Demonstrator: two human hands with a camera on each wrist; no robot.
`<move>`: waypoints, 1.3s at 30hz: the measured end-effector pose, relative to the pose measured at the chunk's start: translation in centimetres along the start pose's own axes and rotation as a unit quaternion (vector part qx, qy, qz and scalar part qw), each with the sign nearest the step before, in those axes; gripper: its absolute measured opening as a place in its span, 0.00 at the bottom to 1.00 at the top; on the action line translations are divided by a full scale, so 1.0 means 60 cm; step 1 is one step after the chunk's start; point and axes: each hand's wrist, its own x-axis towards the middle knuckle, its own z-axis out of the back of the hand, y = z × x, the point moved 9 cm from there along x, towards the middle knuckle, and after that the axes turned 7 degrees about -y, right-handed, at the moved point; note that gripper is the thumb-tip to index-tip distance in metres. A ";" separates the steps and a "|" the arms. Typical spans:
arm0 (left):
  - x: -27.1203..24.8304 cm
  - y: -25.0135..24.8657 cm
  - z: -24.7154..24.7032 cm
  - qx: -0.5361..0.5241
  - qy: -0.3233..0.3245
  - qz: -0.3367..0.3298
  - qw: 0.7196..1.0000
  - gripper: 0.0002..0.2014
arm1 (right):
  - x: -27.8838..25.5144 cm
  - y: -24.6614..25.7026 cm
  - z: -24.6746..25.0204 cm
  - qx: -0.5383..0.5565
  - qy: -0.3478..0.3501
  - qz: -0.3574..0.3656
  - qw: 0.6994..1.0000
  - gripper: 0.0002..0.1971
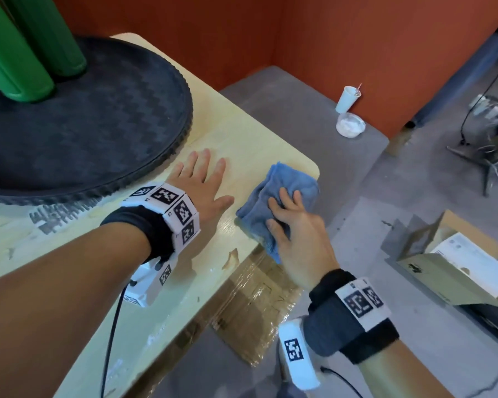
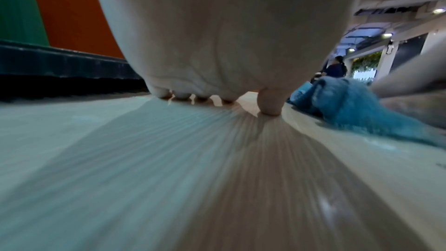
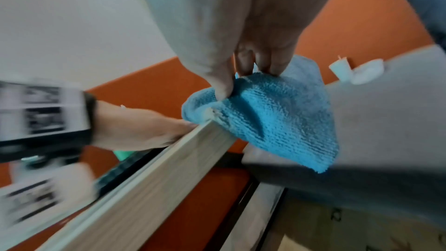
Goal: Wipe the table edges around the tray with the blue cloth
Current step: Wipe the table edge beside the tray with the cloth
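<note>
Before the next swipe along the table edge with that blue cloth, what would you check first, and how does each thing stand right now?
1. Right hand has a grip on the crumpled blue terry cloth: ok.
2. Cloth sits at the edge of the pale wooden table, draped over it: ok.
3. Left hand lies flat on the table, apart from the cloth: ok.
4. Round black textured tray is clear of the cloth's path: ok.
5. Green plastic cylinders stand upright on the tray: ok.
6. Table edge already clean: cannot tell.
</note>
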 end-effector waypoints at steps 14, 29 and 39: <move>-0.001 -0.001 0.002 -0.002 0.016 0.005 1.000 0.35 | -0.041 0.041 -0.036 -0.014 0.036 0.029 0.999 0.22; -0.002 -0.003 0.008 0.002 0.017 0.000 1.000 0.36 | 0.006 0.014 -0.010 -0.008 -0.021 -0.014 1.000 0.20; -0.017 -0.001 0.027 -0.010 0.003 -0.005 1.000 0.35 | -0.004 0.026 -0.012 -0.007 -0.037 -0.024 0.999 0.19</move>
